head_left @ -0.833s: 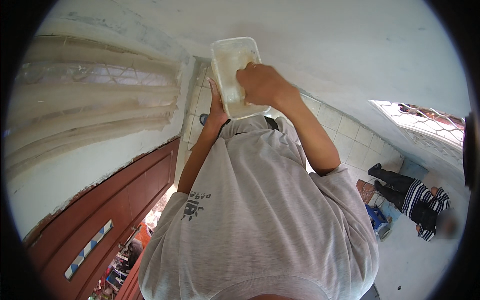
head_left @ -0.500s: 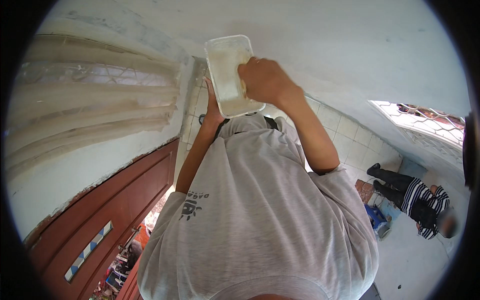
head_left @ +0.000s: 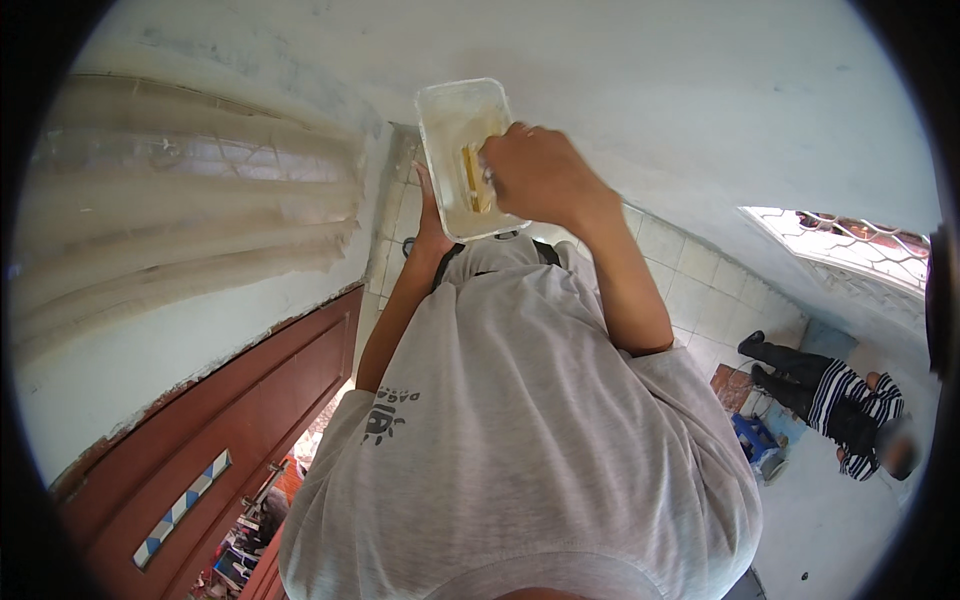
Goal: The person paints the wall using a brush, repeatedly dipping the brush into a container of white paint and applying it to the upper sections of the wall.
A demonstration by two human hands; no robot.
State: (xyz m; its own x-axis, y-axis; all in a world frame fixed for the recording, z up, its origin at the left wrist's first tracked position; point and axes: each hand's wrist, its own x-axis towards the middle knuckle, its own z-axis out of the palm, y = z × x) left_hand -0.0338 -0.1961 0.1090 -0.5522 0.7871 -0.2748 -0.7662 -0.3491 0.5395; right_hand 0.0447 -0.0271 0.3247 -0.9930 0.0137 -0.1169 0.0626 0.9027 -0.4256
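Observation:
Held up in front of me is a whitish rectangular plastic tub (head_left: 452,125) with a pale residue on its inner surface. My left hand (head_left: 430,225) supports it at the left side; the thumb shows along the wall and the other fingers are hidden behind it. My right hand (head_left: 540,172) is closed and reaches over the tub's right rim. In its grip is a flat tool with a yellow strip (head_left: 471,180), lying inside the tub. The fingers cover most of this tool, so its exact kind cannot be made out.
A pale, patchy wall (head_left: 640,90) rises ahead. To the left are a curtained window (head_left: 190,190) and a red-brown door (head_left: 250,400). At right, a person in a striped top (head_left: 840,395) is near a blue stool (head_left: 755,435), below a grilled window (head_left: 850,245). White tiles (head_left: 660,235) cover the floor.
My right hand has shifted slightly right and down, and the tool's yellow strip now shows inside the tub. The tub sits slightly lower and farther right in view.

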